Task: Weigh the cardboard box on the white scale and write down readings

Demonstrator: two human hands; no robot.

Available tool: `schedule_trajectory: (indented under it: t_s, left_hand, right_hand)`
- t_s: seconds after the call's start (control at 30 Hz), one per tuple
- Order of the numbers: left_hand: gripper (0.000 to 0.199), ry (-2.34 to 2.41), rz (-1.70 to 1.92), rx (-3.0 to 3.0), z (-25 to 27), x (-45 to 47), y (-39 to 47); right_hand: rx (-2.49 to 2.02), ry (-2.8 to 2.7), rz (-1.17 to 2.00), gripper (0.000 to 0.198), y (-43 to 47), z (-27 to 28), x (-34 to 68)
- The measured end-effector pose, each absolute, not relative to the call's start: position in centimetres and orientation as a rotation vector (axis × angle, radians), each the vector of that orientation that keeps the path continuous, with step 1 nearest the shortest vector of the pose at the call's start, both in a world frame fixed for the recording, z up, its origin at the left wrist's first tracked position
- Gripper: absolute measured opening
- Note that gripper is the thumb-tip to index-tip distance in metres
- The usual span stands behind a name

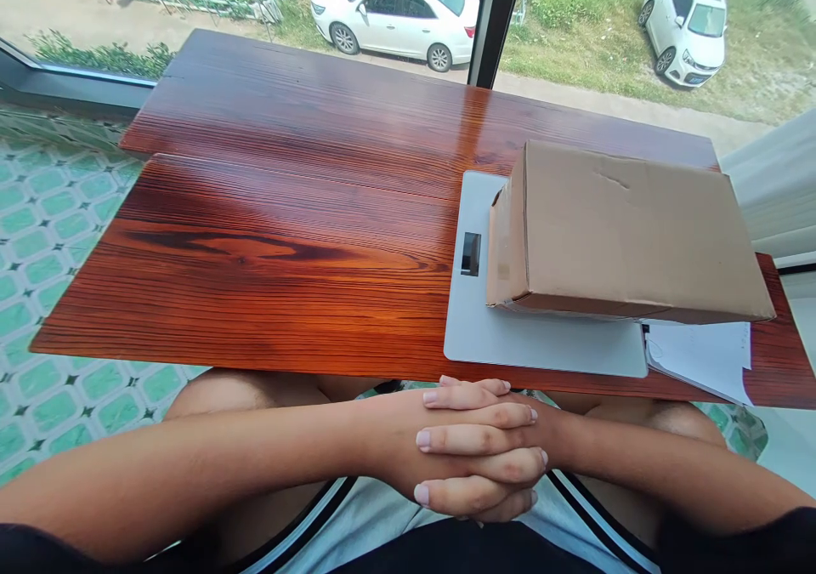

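My left hand (pixel 399 451) and my right hand (pixel 459 441) are clasped over my lap, their fingers interlaced and folded down. Nothing else shows between them. They lie just in front of the near edge of a glossy reddish-brown wooden table (pixel 286 302). On the table, ahead and to the right, is a flat white digital scale (pixel 548 344) with a small dark display (pixel 470 254). A closed brown cardboard box (pixel 637 234) rests on the scale and extends past its right side. Neither hand touches the box or the scale.
White paper sheets (pixel 701 353) lie partly under the box and stick out over the table's near edge. A large window with a dark frame post (pixel 497 25) stands behind the table. A white curtain (pixel 774 183) hangs at right. Green tiled floor (pixel 38 242) shows at left.
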State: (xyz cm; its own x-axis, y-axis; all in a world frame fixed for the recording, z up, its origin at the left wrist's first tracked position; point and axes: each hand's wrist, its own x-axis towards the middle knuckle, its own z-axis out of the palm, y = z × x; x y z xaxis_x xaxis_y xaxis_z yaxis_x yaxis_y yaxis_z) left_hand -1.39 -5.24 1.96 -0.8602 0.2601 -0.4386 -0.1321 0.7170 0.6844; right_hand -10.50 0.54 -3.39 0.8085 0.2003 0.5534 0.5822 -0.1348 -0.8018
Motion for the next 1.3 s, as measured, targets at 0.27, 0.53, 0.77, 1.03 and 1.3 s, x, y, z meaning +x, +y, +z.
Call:
schedule_trajectory:
  t_s: [0.27,0.53,0.77,1.03,1.3]
  left_hand:
    - [0.032,1.663,0.935,0.632,0.1,-8.2,-8.4]
    - [0.021,1.396,1.079,0.874,-1.1,-8.6,-8.3]
    - [0.034,1.31,1.122,0.73,-4.3,-6.3,-6.8]
    - [0.063,1.794,1.367,0.337,-8.4,7.2,-4.7]
    - [0.035,1.895,1.148,0.524,-5.0,5.2,-4.8]
  right_hand:
    - [-1.568,-0.721,-0.063,0.086,-3.1,-5.1,-8.5]
    - [-1.465,-0.754,-0.018,0.081,-4.0,-5.3,-7.2]
    - [-1.562,-0.748,-0.12,0.074,-4.1,-5.7,-6.6]
    - [-1.651,-0.675,-0.141,0.061,-4.5,-4.6,-7.2]
    - [-1.898,-0.787,0.137,0.06,-8.8,-3.7,-6.5]
